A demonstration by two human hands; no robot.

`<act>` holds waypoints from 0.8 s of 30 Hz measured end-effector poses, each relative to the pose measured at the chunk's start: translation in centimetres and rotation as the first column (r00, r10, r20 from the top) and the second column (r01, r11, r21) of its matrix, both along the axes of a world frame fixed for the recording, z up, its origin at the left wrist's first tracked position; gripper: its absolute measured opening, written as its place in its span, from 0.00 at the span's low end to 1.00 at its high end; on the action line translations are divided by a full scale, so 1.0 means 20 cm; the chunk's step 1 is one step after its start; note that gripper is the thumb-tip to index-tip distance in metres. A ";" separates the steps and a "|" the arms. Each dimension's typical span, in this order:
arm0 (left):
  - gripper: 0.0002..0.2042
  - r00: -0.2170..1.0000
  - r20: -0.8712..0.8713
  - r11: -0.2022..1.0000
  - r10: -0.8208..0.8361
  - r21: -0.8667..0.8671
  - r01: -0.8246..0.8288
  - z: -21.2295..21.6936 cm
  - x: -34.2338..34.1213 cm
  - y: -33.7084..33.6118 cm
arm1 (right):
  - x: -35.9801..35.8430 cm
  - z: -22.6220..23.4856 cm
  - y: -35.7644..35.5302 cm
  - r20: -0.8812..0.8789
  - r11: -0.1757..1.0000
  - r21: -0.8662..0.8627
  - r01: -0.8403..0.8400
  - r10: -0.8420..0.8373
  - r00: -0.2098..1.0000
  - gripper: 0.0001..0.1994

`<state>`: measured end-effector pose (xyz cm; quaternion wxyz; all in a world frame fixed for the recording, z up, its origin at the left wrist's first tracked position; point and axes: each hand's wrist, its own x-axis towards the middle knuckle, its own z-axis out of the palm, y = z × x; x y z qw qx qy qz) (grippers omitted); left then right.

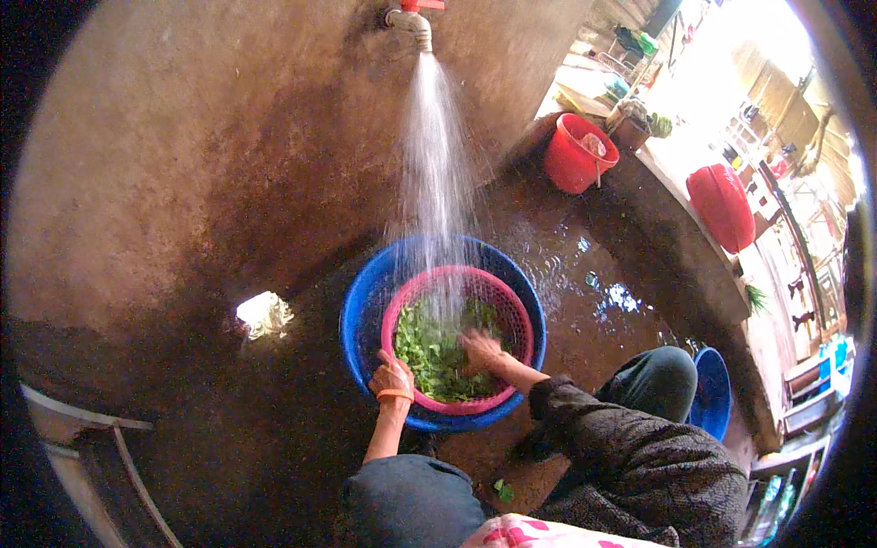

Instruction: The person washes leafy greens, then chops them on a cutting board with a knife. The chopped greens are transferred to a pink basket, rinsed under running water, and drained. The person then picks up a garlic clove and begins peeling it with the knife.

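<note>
Wet brown concrete floor point(585, 301) and a stained wall surround a washing spot under a running tap point(411, 23). Leafy greens point(437, 352) lie heaped in a pink colander point(512, 315), which sits inside a blue basin point(365, 301); the water stream falls onto the far side of the greens. The right hand point(480, 349) is down among the leaves near the colander's middle, fingers spread and loosely curled into them, so the greens lie directly under and ahead of it. The left hand point(393, 379), an orange band at its wrist, is closed over the colander's near-left rim. Beyond the colander, up and to the right, a red bucket point(575, 155) stands, and a red tub point(722, 205) rests on a raised ledge.
</note>
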<state>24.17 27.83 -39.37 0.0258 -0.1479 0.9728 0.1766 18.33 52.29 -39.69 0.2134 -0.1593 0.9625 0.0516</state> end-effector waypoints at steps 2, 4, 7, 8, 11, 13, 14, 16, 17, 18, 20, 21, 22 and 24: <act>0.19 0.999 -0.023 1.000 -0.022 -0.008 0.022 -0.01 0.01 0.00 | 0.08 -0.11 0.11 0.244 0.989 -0.146 -0.015 0.050 0.968 0.44; 0.20 0.999 0.028 0.998 -0.027 0.066 0.025 -0.05 0.01 -0.01 | 0.07 -0.17 0.18 0.181 0.968 -0.241 -0.071 0.117 0.976 0.37; 0.20 0.999 -0.012 0.999 -0.035 0.032 0.035 -0.10 0.00 -0.01 | -0.09 -0.17 0.11 -0.011 0.901 -0.350 0.255 -0.277 0.961 0.35; 0.20 0.999 0.044 0.999 -0.021 0.028 0.019 -0.11 0.00 0.00 | -0.15 -0.16 0.00 -0.001 0.794 -0.375 0.479 -0.517 0.856 0.36; 0.21 0.999 0.033 0.994 -0.017 0.108 0.013 -0.10 -0.01 0.01 | -0.17 -0.07 -0.30 0.039 0.803 -0.506 0.314 -0.343 0.938 0.41; 0.22 0.995 0.101 0.996 0.017 0.091 -0.027 -0.08 -0.01 0.01 | -0.01 -0.05 -0.47 -0.018 0.917 -0.390 0.090 -0.105 0.994 0.41; 0.21 0.993 0.112 0.993 0.022 0.110 -0.035 -0.07 -0.01 0.01 | 0.07 -0.04 -0.49 -0.022 0.941 -0.338 -0.032 0.027 0.999 0.41; 0.18 0.997 0.070 0.991 0.046 0.121 -0.054 -0.04 0.00 0.01 | 0.18 -0.01 -0.34 0.114 0.918 -0.365 -0.158 0.213 0.970 0.41; 0.17 0.991 0.129 0.995 0.034 0.088 -0.045 -0.03 0.00 0.01 | 0.20 0.01 -0.23 0.138 0.912 -0.358 -0.201 0.265 0.954 0.40; 0.17 0.993 0.113 0.995 0.018 0.094 -0.029 -0.02 0.01 0.01 | 0.15 0.01 -0.13 0.121 0.937 -0.255 -0.240 0.278 0.953 0.39; 0.18 0.997 0.076 0.998 -0.009 0.069 0.003 -0.01 0.01 0.02 | 0.02 0.01 -0.01 0.134 0.988 -0.134 -0.073 0.091 0.987 0.40; 0.18 0.998 0.068 0.996 -0.010 0.084 0.005 -0.01 0.00 0.01 | -0.06 0.00 -0.02 0.161 0.994 -0.048 0.101 -0.092 0.983 0.45; 0.19 0.999 0.052 0.995 -0.015 0.099 0.009 -0.01 -0.01 0.02 | -0.12 -0.01 -0.06 0.073 0.964 -0.189 0.185 -0.175 0.982 0.46; 0.19 0.995 0.100 0.994 -0.009 0.107 -0.002 0.00 -0.01 0.01 | -0.15 -0.04 -0.22 -0.041 0.848 -0.360 0.389 -0.432 0.901 0.49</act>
